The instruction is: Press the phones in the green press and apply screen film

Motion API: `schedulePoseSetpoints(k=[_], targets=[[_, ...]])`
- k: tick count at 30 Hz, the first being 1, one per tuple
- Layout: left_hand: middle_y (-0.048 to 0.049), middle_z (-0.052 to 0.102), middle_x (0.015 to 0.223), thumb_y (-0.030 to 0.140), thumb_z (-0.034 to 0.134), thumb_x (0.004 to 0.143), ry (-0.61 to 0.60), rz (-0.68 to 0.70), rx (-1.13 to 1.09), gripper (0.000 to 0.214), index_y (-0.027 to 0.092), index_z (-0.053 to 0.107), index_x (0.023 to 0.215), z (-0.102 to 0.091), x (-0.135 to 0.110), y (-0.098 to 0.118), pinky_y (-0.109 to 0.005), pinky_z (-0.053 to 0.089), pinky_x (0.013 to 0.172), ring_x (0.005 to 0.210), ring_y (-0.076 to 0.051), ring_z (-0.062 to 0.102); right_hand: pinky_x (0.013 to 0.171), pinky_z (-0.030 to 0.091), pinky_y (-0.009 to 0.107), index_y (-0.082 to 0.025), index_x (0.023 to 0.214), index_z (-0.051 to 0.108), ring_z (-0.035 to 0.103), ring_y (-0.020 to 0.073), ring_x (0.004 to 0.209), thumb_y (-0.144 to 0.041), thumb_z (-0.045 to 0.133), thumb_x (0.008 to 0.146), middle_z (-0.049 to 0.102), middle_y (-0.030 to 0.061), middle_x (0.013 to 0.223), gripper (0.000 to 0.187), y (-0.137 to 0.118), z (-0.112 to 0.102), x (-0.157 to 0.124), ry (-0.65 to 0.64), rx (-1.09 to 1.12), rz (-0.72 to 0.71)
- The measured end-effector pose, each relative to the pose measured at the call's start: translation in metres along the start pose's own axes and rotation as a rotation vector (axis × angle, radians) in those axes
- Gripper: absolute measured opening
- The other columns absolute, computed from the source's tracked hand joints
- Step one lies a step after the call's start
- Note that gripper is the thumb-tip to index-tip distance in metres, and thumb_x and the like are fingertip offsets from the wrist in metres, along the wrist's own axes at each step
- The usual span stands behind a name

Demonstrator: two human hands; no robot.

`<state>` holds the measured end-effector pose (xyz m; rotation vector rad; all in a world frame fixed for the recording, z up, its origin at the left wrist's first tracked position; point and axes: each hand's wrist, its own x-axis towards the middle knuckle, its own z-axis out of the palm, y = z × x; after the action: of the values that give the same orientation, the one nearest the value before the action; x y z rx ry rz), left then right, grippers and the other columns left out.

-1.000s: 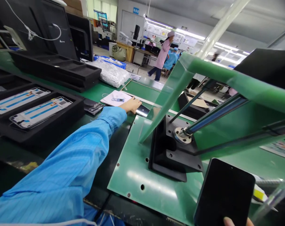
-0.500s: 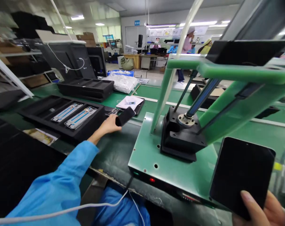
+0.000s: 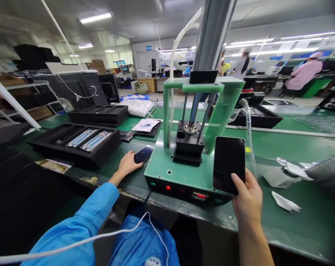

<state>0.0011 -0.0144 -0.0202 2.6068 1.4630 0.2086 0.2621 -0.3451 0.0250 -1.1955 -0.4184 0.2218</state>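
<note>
My right hand (image 3: 247, 201) grips a black phone (image 3: 228, 164) by its lower edge and holds it upright in front of the green press fixture (image 3: 184, 162). My left hand (image 3: 128, 164) lies on the green table to the left of the fixture, its fingers closed on a second dark phone (image 3: 143, 153) that rests flat on the table. The fixture has a black nest block (image 3: 188, 147) under a vertical metal column (image 3: 211, 37).
A black foam tray (image 3: 76, 146) with two phone frames lies left of my left hand, with more black trays (image 3: 99, 113) behind. A paper sheet (image 3: 147, 125) and a bag pile (image 3: 137, 106) lie farther back. Paper scraps (image 3: 285, 202) lie at the right. People work in the background.
My left hand drew the dark phone back from the far belt and set it down beside the fixture. My right hand raised its phone more into view. The camera pulled back.
</note>
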Motion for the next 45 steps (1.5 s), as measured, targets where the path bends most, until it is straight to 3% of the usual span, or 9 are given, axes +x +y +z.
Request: schedulePoseSetpoints(k=[6,12,15,18,23,33,35,39,45], targets=[[-0.0174,0.047,0.151,0.057,0.058,0.083,0.042,0.040,-0.005,0.067,0.015,0.054,0.134,-0.003,-0.010,0.006,-0.041,0.031,0.118,0.141,-0.032,0.042,0.106,0.042,0.053,-0.022,0.119,0.066,0.062,0.0306,0.111,-0.042,0.076,0.082,0.069,0.0073,0.115,0.043,0.005,-0.003,0.003,-0.074,0.021,-0.067],[-0.0176,0.047,0.148,0.042,0.040,0.095,0.276,0.031,-0.077,0.055,0.012,0.048,0.140,-0.043,-0.033,0.033,-0.046,0.031,0.118,0.141,-0.032,0.040,0.097,0.050,0.048,-0.020,0.119,0.065,0.064,0.0294,0.103,-0.043,0.075,0.081,0.069,0.0091,0.113,0.046,0.005,-0.003,0.004,-0.106,0.051,-0.063],[-0.0109,0.058,0.137,0.035,0.028,0.100,0.294,0.221,-0.131,0.046,0.020,0.057,0.132,-0.062,-0.057,0.066,-0.041,0.035,0.117,0.134,-0.025,0.049,0.094,0.051,0.046,-0.020,0.118,0.066,0.065,0.0279,0.099,-0.042,0.075,0.080,0.070,0.0081,0.110,0.044,0.003,-0.002,0.003,-0.115,0.053,-0.056],[-0.0053,0.067,0.127,0.044,0.048,0.094,0.160,0.486,-0.178,0.036,0.026,0.069,0.117,-0.067,-0.071,0.105,-0.033,0.041,0.111,0.124,-0.023,0.057,0.091,0.052,0.046,-0.021,0.113,0.068,0.065,0.0268,0.095,-0.043,0.076,0.080,0.070,0.0066,0.107,0.040,0.000,-0.003,0.002,-0.105,0.054,-0.043],[-0.0107,0.051,0.147,0.057,0.060,0.088,-0.051,0.832,-0.129,0.064,0.027,0.052,0.144,-0.069,-0.059,0.155,-0.035,0.038,0.112,0.134,-0.028,0.050,0.095,0.051,0.049,-0.020,0.113,0.067,0.065,0.0288,0.100,-0.043,0.076,0.079,0.070,0.0073,0.107,0.041,0.000,-0.005,0.002,-0.128,0.045,-0.019],[-0.0233,0.066,0.122,0.060,0.070,0.079,0.030,0.496,-0.194,0.072,0.011,0.063,0.130,-0.065,-0.063,0.213,-0.063,0.014,0.117,0.131,-0.045,0.047,0.103,0.048,0.051,-0.020,0.112,0.071,0.064,0.0328,0.112,-0.041,0.082,0.070,0.071,0.0082,0.116,0.048,-0.021,-0.005,-0.009,-0.066,0.182,0.067],[-0.0202,0.067,0.122,0.048,0.078,0.073,0.002,0.443,-0.458,0.060,0.012,0.069,0.121,-0.063,-0.062,0.210,-0.060,0.012,0.119,0.134,-0.043,0.044,0.096,0.053,0.048,-0.022,0.113,0.072,0.064,0.0338,0.112,-0.042,0.082,0.068,0.071,0.0082,0.118,0.050,-0.029,-0.019,-0.018,-0.085,0.158,0.121],[-0.0112,0.068,0.125,0.037,0.068,0.082,-0.101,0.313,-0.955,0.043,0.018,0.067,0.121,-0.058,-0.044,0.204,-0.045,0.039,0.110,0.123,-0.028,0.058,0.080,0.059,0.037,-0.025,0.118,0.072,0.067,0.0324,0.105,-0.047,0.083,0.066,0.070,0.0086,0.121,0.057,-0.038,-0.048,-0.030,-0.237,-0.035,0.245],[-0.0075,0.075,0.096,0.020,0.071,0.075,-0.222,0.169,-1.231,0.022,0.015,0.074,0.097,-0.057,0.000,0.222,-0.039,0.046,0.102,0.101,-0.022,0.066,0.060,0.055,0.031,-0.029,0.123,0.070,0.070,0.0264,0.078,-0.050,0.087,0.057,0.074,0.0084,0.110,0.071,-0.048,-0.047,-0.017,-0.276,-0.199,0.314]])
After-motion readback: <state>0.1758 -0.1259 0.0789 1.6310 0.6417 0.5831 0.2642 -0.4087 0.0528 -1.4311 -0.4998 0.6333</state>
